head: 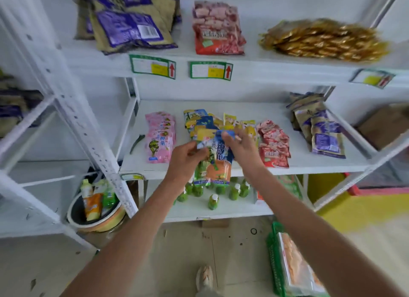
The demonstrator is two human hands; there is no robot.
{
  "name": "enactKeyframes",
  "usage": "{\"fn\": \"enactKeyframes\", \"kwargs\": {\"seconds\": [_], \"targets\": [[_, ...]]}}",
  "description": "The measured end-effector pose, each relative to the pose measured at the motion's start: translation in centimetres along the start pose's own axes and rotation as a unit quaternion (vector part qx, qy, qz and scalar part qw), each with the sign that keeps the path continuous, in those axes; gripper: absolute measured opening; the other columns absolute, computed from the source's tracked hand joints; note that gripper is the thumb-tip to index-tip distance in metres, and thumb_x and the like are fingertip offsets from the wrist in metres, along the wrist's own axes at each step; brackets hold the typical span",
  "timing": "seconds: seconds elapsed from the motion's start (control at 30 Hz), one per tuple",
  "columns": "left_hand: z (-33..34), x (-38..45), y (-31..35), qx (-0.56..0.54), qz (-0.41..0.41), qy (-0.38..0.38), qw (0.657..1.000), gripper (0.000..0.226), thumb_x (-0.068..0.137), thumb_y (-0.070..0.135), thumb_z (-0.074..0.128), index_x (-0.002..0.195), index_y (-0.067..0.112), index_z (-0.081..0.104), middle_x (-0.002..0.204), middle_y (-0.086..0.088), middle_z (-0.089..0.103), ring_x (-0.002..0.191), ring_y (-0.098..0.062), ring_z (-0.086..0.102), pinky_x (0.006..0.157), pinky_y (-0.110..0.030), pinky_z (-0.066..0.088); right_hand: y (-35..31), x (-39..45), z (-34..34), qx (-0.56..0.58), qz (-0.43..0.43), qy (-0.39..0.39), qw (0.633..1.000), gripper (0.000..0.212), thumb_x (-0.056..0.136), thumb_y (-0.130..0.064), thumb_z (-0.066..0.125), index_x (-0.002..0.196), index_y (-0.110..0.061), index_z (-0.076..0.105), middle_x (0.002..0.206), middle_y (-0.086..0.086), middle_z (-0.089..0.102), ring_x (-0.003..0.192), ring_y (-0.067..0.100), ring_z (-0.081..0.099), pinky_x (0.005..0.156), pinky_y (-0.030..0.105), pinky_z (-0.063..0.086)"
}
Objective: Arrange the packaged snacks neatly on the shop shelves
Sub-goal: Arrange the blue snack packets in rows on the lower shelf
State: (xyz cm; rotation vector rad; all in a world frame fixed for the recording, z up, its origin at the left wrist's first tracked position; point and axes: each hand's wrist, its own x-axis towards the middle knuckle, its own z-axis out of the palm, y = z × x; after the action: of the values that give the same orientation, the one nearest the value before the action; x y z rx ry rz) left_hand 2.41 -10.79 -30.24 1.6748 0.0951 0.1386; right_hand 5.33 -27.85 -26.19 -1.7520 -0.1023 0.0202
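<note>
White shelf (243,166), both hands' grip on blue snack packets (218,150)

Bright even light, blurred edges — wide-angle warp

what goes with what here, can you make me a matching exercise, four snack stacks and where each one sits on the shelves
Things:
1. gold packets
2. pink packets
3. blue and green packets
4. green bottles

Places:
A. middle shelf, left end
B. bottom shelf
C. top shelf, right end
D. held in both hands at the middle shelf's front edge

Pairs: 1-C, 2-A, 3-D, 4-B

The left hand and the right hand both grip the blue and green packets.
</note>
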Motion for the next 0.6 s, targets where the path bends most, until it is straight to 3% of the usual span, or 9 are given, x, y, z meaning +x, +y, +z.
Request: {"fn": "enactKeyframes", "kwargs": {"seconds": [0.07, 0.13, 0.23, 0.3, 0.37, 0.43, 0.5, 0.6], "targets": [[-1.4, -2.4, 0.9, -0.035, 0.003, 0.011, 0.999, 0.009, 0.096, 0.019, 0.074, 0.095, 0.026, 0.079, 0.087, -0.002, 0.079, 0.081, -0.009, 0.072, 0.074, -0.019, 0.054, -0.5, -4.4, 0.3, 0.026, -0.001, -0.045, 0.999, 0.016, 0.102, -0.032, 0.066, 0.116, -0.024, 0.064, 0.099, -0.011, 0.074, 0.090, 0.000, 0.074, 0.074, 0.017, 0.057], [-2.7, -4.8, 1.7, -0.049, 0.004, 0.019, 0.999, 0.006, 0.096, 0.021, 0.074, 0.099, 0.022, 0.080, 0.094, -0.010, 0.078, 0.083, -0.013, 0.070, 0.075, -0.020, 0.054, -0.2, -8.1, 0.6, 0.005, 0.005, -0.075, 0.997, 0.017, 0.104, -0.026, 0.064, 0.111, -0.011, 0.068, 0.092, -0.003, 0.078, 0.084, 0.011, 0.076, 0.070, 0.019, 0.055], [-3.6, -7.9, 2.6, -0.046, 0.002, 0.010, 0.999, 0.008, 0.096, 0.020, 0.074, 0.096, 0.013, 0.078, 0.090, -0.018, 0.075, 0.079, -0.017, 0.065, 0.069, -0.019, 0.051, 0.7, -11.4, 0.9, -0.018, -0.008, -0.032, 0.999, 0.033, 0.106, -0.023, 0.061, 0.085, 0.003, 0.060, 0.068, 0.018, 0.061, 0.066, 0.022, 0.059, 0.065, 0.034, 0.045], [-3.5, -9.8, 3.3, -0.048, 0.010, 0.010, 0.999, 0.011, 0.096, 0.020, 0.074, 0.091, 0.011, 0.076, 0.079, -0.015, 0.070, 0.076, -0.018, 0.060, 0.068, -0.023, 0.048, 0.2, -12.9, 1.0, -0.028, -0.023, -0.008, 0.999, 0.035, 0.106, -0.025, 0.061, 0.084, 0.001, 0.058, 0.069, 0.026, 0.055, 0.063, 0.027, 0.052, 0.064, 0.037, 0.040], [-3.2, -11.0, 3.8, -0.041, 0.023, 0.024, 0.999, 0.014, 0.096, 0.021, 0.074, 0.086, 0.012, 0.074, 0.075, -0.013, 0.066, 0.073, -0.016, 0.058, 0.068, -0.026, 0.046, -0.5, -13.9, 1.1, -0.019, -0.032, -0.004, 0.999, 0.029, 0.106, -0.025, 0.060, 0.089, -0.002, 0.063, 0.075, 0.021, 0.066, 0.064, 0.032, 0.060, 0.063, 0.034, 0.043], [-2.6, -12.2, 4.6, -0.019, 0.047, 0.032, 0.998, 0.019, 0.096, 0.023, 0.074, 0.080, 0.014, 0.070, 0.071, -0.011, 0.065, 0.069, -0.012, 0.057, 0.063, -0.021, 0.045, -1.5, -15.3, 0.6, -0.009, -0.037, 0.011, 0.999, 0.023, 0.107, -0.018, 0.059, 0.090, -0.003, 0.066, 0.073, 0.005, 0.072, 0.064, 0.016, 0.065, 0.059, 0.025, 0.046], [-1.7, -13.0, 5.3, -0.003, 0.072, 0.033, 0.997, 0.026, 0.096, 0.024, 0.074, 0.072, 0.020, 0.064, 0.063, 0.004, 0.061, 0.062, -0.009, 0.055, 0.058, -0.017, 0.043, -2.3, -16.6, 0.0, -0.011, -0.054, 0.022, 0.998, 0.024, 0.107, -0.014, 0.058, 0.086, -0.005, 0.065, 0.063, -0.008, 0.065, 0.055, 0.003, 0.055, 0.053, 0.017, 0.041], [-0.4, -13.8, 6.1, 0.020, 0.094, 0.030, 0.995, 0.029, 0.096, 0.025, 0.075, 0.071, 0.022, 0.061, 0.059, 0.013, 0.060, 0.057, -0.005, 0.054, 0.057, -0.018, 0.042, -2.6, -17.7, -1.4, -0.012, -0.069, 0.041, 0.997, 0.025, 0.107, -0.014, 0.058, 0.083, -0.006, 0.063, 0.059, -0.012, 0.058, 0.052, 0.003, 0.047, 0.051, 0.017, 0.037]]}}
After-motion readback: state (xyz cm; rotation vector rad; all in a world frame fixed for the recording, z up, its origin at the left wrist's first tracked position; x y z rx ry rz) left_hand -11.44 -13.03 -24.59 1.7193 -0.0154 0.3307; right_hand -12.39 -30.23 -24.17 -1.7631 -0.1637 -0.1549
